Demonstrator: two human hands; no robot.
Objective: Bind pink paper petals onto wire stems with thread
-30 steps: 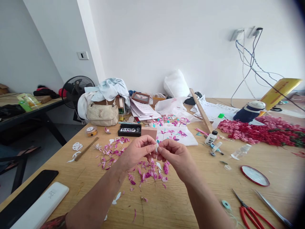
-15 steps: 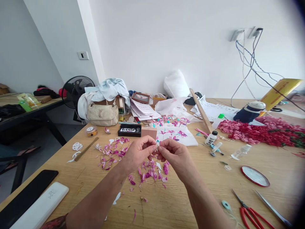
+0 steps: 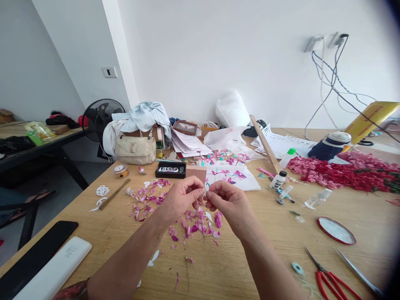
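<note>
View shifts marginally: red-handled scissors (image 3: 321, 268) and red-rimmed disc (image 3: 336, 230) now sit slightly farther right in frame. Left forearm (image 3: 128, 256) covers less of white cutout (image 3: 153, 258) than half a second ago.

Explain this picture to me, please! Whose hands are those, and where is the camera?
Those are a person's bare left hand and right hand; there is no robot. The camera is worn on that person's head, looking forward and down. Both hands' fingers pinch close together at something small and white, too tiny for me to name. Below and around them, pink petal pieces lie scattered on the wooden table. Over to the right are a red-handled tool and a black-capped bottle.
</note>
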